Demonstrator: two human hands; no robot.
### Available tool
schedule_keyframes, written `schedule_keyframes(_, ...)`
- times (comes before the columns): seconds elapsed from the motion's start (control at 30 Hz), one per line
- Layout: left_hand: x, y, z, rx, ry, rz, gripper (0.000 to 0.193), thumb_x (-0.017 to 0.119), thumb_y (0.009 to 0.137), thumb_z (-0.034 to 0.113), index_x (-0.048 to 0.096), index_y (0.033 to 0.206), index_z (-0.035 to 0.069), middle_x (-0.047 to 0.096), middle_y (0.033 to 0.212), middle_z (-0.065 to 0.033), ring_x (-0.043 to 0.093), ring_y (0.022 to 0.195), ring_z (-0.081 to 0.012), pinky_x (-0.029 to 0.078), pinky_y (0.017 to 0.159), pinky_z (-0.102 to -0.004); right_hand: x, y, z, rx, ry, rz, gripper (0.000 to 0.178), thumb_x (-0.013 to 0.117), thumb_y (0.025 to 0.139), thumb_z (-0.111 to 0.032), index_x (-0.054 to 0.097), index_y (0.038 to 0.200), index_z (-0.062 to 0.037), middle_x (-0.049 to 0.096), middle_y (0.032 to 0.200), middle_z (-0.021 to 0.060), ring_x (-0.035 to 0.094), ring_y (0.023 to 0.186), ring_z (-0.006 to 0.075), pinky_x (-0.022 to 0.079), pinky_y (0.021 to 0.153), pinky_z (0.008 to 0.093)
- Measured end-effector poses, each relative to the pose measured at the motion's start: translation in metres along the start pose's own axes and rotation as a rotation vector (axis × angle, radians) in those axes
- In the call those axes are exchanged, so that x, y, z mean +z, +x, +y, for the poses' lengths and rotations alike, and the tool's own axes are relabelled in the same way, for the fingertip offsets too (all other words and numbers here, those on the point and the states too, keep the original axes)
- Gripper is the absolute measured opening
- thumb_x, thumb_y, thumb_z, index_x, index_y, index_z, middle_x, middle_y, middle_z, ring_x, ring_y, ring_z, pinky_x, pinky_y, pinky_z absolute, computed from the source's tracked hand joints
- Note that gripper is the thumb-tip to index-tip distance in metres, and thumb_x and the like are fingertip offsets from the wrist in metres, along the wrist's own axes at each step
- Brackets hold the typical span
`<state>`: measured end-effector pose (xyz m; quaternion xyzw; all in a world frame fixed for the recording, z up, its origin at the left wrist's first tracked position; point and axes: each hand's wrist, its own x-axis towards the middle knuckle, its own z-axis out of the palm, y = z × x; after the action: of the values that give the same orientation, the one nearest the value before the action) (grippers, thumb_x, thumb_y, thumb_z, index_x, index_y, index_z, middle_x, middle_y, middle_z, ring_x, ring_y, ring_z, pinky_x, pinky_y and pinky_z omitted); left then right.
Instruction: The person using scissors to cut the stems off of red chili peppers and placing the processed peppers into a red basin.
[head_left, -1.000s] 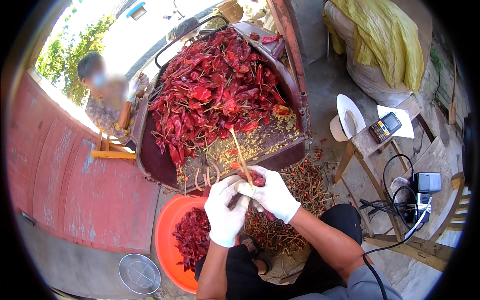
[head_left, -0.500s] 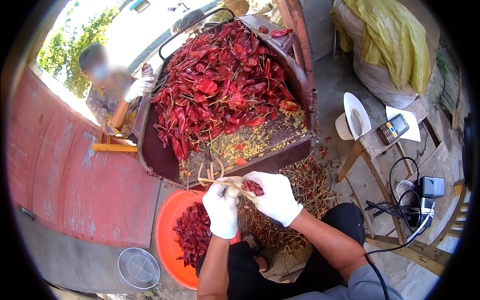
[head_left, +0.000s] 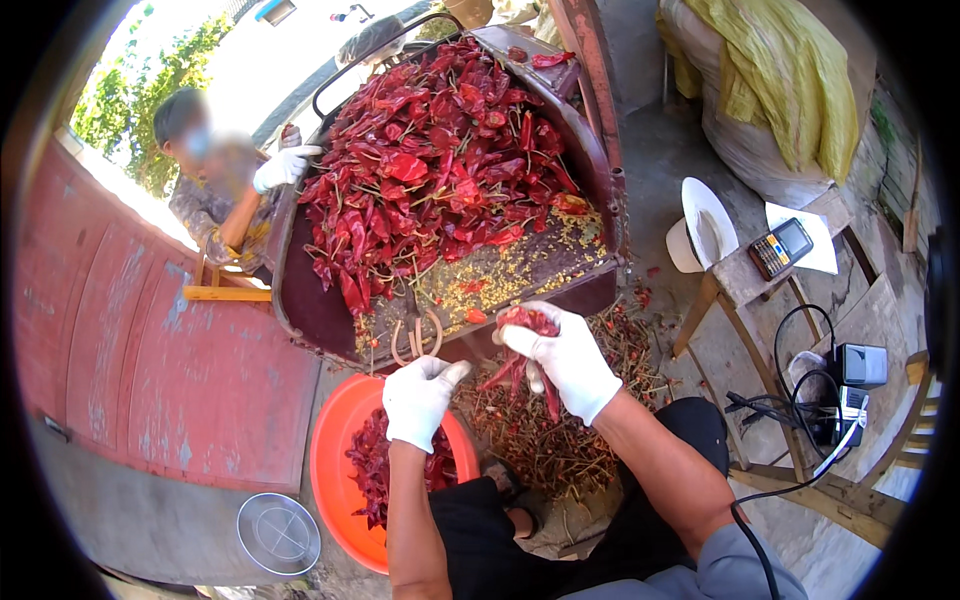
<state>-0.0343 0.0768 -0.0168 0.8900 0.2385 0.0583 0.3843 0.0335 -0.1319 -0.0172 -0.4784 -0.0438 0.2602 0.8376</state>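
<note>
My right hand (head_left: 562, 362), in a white glove, is closed around several dried red chili peppers (head_left: 528, 320), with pepper ends hanging below the fingers. My left hand (head_left: 420, 402), gloved in white too, is closed with its thumb sticking out to the right. Whatever its curled fingers may hold is hidden. Just beyond it, curved tan loops (head_left: 433, 330) stand up at the near edge of a dark metal cart bed (head_left: 560, 297). A big heap of dried red chilies (head_left: 430, 170) fills the bed. Under my left wrist an orange basin (head_left: 328, 478) holds more red peppers (head_left: 375, 468).
A masked person (head_left: 225, 205) in white gloves sits at the cart's left side. Loose stems (head_left: 535, 440) litter the floor between my legs. On the right are a wooden stool (head_left: 735, 285) with a handheld device (head_left: 782, 248), a white hat (head_left: 700, 228) and cables (head_left: 790, 405). A round sieve (head_left: 278, 535) lies lower left.
My hands have moved apart. The right rose slightly with the peppers, and the left drew back a little to the left. The pale stem-like strands between them are no longer visible.
</note>
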Motion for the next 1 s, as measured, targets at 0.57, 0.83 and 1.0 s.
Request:
schedule_keyframes(0.57,0.060,-0.028,0.041,0.673,0.428,0.239,0.062,0.081,0.071,0.014,0.059,0.128,0.002,0.065,0.104,-0.0156,0.063,0.095,-0.0338,0.052,0.083,-0.0412,-0.001,0.014,0.031,0.032,0.054,-0.092,0.029,0.061,0.099,-0.033,0.064,0.101,-0.0040,0.062,0.087,0.0009,0.055,0.077,0.0101,0.047,0.069,0.0302)
schedule_keyframes(0.83,0.047,-0.038,0.031,0.563,0.390,0.328,0.032,0.077,0.073,0.009,0.065,0.102,0.003,0.064,0.086,-0.0172,0.064,0.082,-0.0379,0.051,0.073,-0.0436,0.012,0.005,0.033,0.076,-0.111,-0.209,0.046,0.059,0.097,-0.048,0.063,0.109,-0.0030,0.065,0.093,0.0045,0.058,0.081,0.0113,0.051,0.071,0.0302)
schedule_keyframes(1.0,0.027,-0.045,0.016,0.406,0.172,0.289,0.043,0.066,0.082,-0.003,0.066,0.124,0.001,0.073,0.098,-0.0158,0.069,0.089,-0.0140,0.053,0.082,-0.0282,0.020,0.004,0.038,0.146,-0.219,-0.397,0.047,0.071,0.092,-0.040,0.059,0.118,-0.0038,0.065,0.093,0.0032,0.057,0.079,0.0100,0.048,0.071,0.0272)
